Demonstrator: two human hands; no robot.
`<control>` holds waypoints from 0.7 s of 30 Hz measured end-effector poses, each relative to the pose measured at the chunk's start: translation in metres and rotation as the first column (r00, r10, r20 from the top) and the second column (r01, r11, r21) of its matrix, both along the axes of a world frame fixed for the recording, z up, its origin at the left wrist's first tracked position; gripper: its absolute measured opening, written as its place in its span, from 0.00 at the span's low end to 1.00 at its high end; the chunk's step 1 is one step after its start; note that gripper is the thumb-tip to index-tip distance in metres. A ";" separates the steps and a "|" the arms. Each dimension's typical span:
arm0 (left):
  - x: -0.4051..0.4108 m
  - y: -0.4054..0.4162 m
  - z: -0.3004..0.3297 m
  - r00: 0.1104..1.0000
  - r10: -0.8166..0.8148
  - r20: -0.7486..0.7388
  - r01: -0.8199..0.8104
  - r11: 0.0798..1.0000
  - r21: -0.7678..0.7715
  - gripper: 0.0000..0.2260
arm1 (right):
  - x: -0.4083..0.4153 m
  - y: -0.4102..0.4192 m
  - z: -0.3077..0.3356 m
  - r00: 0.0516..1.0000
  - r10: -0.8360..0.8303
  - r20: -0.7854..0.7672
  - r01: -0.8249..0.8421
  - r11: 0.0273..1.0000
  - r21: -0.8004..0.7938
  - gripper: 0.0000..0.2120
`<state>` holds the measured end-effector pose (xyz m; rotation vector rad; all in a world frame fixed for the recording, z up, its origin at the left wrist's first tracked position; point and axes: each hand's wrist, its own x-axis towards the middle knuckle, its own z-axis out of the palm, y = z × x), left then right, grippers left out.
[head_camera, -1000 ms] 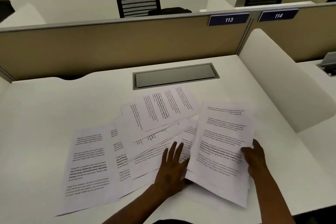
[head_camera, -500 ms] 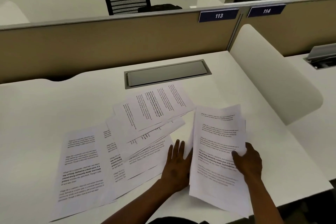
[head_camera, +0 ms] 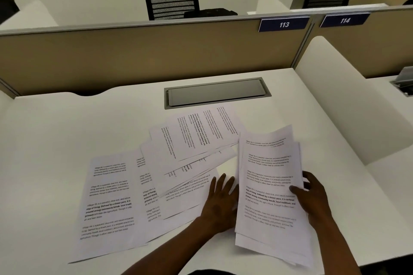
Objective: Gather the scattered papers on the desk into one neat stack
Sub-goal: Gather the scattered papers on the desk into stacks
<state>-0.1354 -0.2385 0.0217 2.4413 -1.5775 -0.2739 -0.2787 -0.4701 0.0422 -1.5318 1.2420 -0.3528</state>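
Paper, thin, limp, slippery: best pinched at edges. Right hand (head_camera: 312,194) gripping stack (head_camera: 268,185); left hand (head_camera: 220,203) flat, fingers spread, on loose sheets (head_camera: 183,163).

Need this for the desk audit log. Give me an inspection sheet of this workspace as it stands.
Surface: white desk, bare around the papers.
Job's things: gathered stack at right, edges uneven; loose sheets fanned and overlapping at centre and left.
Clutter: nothing seen.
Grips: right hand pinches the stack's right edge, thumb on top; left hand lies flat, fingers spread, beside the stack on the loose sheets.
Cables: nothing seen; grey cable hatch is closed.
Surroundings: tan partition with signs 113 and 114; black mesh chair behind.
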 end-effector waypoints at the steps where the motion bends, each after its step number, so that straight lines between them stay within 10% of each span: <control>1: 0.005 -0.001 -0.001 1.000 -0.003 -0.001 0.003 0.998 -0.067 0.24 | 0.001 0.000 0.002 1.000 0.022 0.016 -0.022 1.000 -0.019 0.25; 6: 0.050 -0.012 -0.001 0.989 0.148 -0.003 -0.145 0.961 -0.235 0.16 | 0.003 -0.013 0.014 0.996 0.056 0.073 -0.043 0.984 -0.171 0.31; 21: 0.167 -0.013 -0.001 0.978 0.203 0.058 -0.211 0.926 0.313 0.25 | 0.021 -0.048 -0.005 0.966 0.062 -0.250 -0.166 0.893 -0.417 0.40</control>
